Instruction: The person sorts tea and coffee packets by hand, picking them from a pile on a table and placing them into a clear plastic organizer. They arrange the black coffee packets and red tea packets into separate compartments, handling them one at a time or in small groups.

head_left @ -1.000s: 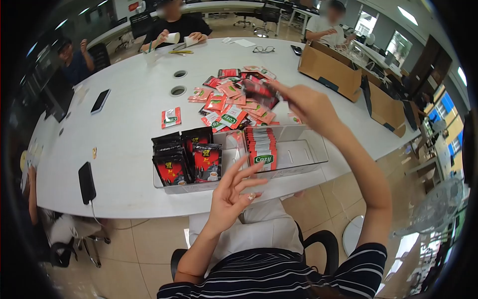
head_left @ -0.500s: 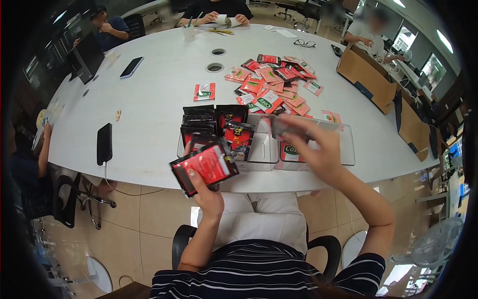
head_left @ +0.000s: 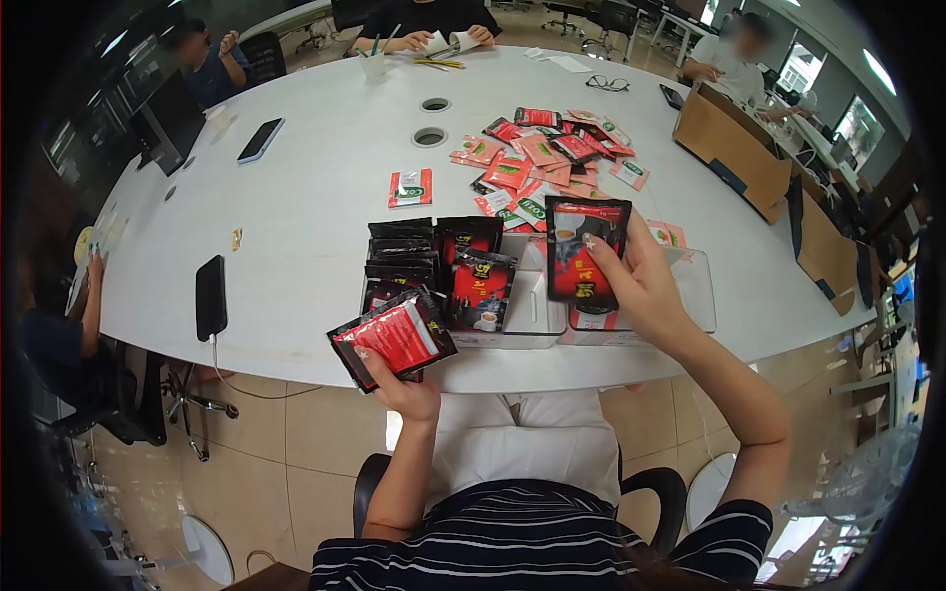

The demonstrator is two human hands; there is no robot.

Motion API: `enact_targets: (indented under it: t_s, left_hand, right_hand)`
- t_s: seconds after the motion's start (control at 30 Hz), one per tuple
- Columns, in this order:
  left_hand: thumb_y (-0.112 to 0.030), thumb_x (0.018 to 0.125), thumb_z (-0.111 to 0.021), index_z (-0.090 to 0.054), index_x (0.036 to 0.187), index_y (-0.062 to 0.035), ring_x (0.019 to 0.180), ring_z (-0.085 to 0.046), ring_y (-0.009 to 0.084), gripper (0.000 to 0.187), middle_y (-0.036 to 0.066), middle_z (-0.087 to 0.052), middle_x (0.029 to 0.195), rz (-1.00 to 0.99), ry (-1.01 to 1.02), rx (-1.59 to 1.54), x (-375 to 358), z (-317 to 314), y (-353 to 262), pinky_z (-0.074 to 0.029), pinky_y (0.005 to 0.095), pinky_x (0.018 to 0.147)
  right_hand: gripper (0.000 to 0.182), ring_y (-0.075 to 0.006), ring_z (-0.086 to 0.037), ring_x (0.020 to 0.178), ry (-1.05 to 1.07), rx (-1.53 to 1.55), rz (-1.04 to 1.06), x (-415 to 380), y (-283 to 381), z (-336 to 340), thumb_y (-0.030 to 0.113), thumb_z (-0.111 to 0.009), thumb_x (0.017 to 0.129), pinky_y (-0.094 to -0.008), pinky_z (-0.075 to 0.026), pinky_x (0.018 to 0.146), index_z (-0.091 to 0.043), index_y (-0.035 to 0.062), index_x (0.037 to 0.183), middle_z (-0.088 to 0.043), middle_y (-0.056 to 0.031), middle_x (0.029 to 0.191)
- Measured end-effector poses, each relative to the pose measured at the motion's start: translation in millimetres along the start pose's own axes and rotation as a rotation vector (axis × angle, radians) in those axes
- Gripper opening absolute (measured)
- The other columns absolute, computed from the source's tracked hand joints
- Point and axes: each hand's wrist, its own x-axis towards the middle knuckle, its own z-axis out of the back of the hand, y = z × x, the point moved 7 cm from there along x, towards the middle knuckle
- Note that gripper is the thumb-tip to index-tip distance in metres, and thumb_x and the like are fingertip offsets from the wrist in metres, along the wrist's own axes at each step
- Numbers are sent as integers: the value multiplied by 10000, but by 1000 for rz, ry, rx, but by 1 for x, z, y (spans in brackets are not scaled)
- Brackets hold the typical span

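My left hand (head_left: 402, 391) is closed on a small stack of red-and-black sachets (head_left: 394, 335), held tilted at the table's front edge. My right hand (head_left: 641, 281) grips a black-and-red coffee sachet (head_left: 581, 251), thumb on its face, above the right part of the clear organizer (head_left: 533, 305). Upright black sachets (head_left: 401, 246) fill the organizer's left compartments, and another coffee sachet (head_left: 482, 291) leans in the one beside them. Part of the right compartments is hidden behind my right hand and its sachet.
Behind the organizer lies a pile of red and pink sachets (head_left: 542, 148), with a single sachet (head_left: 410, 188) to its left. A charging phone (head_left: 211, 298) is at the left, cardboard boxes (head_left: 729, 153) at the right. Other people sit around the table.
My right hand has turned and now shows the coffee sachet upright above the organizer, where it was blurred before. My left hand keeps its stack, slightly lower. The view has shifted slightly.
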Motion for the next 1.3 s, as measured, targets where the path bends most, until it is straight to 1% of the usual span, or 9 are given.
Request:
enact_targets:
  t_s: [0.17, 0.2, 0.3, 0.33, 0.57, 0.8, 0.93, 1.03, 1.3]
  left_hand:
    - [-401, 1018, -387, -441, 1262, -34, 1092, -580, 178, 444, 95, -552, 1195, -1, 6, -25, -1, -3, -3, -473, 331, 947]
    - [-400, 1018, -387, -441, 1260, -33, 1091, -581, 179, 443, 95, -552, 1194, 4, 21, -52, -1, -3, -3, -474, 331, 946]
    - [-402, 1023, -368, -427, 1280, -26, 1107, -575, 189, 460, 103, -552, 1205, -9, -4, -75, 0, -2, -3, -466, 334, 958]
    - [-402, 1024, -362, -423, 1288, -25, 1114, -572, 191, 464, 106, -550, 1213, -24, -28, -82, -1, -1, -3, -464, 334, 961]
    - [-397, 1028, -346, -390, 1342, -42, 1156, -550, 184, 476, 90, -528, 1277, -71, -127, -96, -5, 14, 4, -444, 331, 993]
    - [-394, 1026, -345, -391, 1339, -41, 1162, -552, 192, 474, 98, -530, 1280, -47, -142, -126, -6, 11, 4, -437, 335, 1004]
    - [-402, 1028, -329, -389, 1337, -37, 1159, -560, 208, 482, 114, -533, 1276, -39, -105, -106, -6, 12, 6, -453, 343, 998]
    - [-407, 1029, -318, -387, 1334, -33, 1142, -576, 222, 487, 125, -538, 1265, -42, -39, -121, -5, 11, 5, -479, 354, 979]
    - [-398, 1034, -297, -370, 1344, -18, 1129, -586, 244, 496, 138, -541, 1255, -51, 13, -137, -6, 11, 4, -486, 371, 984]
  right_hand:
    - [505, -250, -620, 947, 270, -401, -70, -7, 7, -27, 24, -561, 895, -317, -459, 854, -364, 52, 1359, -599, -199, 1097]
    - [621, -286, -609, 903, 283, -403, -56, -7, 4, -32, -2, -564, 858, -312, -458, 843, -316, 127, 1412, -601, -199, 1083]
    - [677, -153, -538, 1068, 399, -380, -234, -11, 9, -40, -56, -571, 823, -226, -381, 917, -295, 69, 1428, -537, -113, 1185]
    - [688, -255, -597, 831, 364, -425, -154, -11, 10, -40, -27, -580, 812, -302, -458, 825, -325, 145, 1428, -607, -173, 1000]
    - [666, -163, -502, 592, 314, -652, 12, 14, 33, -36, -32, -671, 793, -293, -425, 575, -455, 176, 1388, -569, -108, 794]
    - [383, -318, -630, 702, 495, -884, 349, 38, 31, -56, 81, -646, 849, -420, -492, 640, -581, 101, 1226, -647, -169, 807]
    - [380, -290, -649, 809, 828, -1106, 66, 25, 6, -86, 244, -660, 840, -424, -501, 690, -614, 149, 1205, -666, -138, 834]
    - [415, -289, -649, 803, 935, -1112, -90, 12, -11, -93, 240, -687, 819, -432, -499, 676, -603, 157, 1218, -658, -141, 811]
    - [497, -278, -649, 778, 689, -929, -46, 16, -1, -74, 92, -688, 786, -393, -494, 667, -519, 145, 1250, -660, -102, 795]
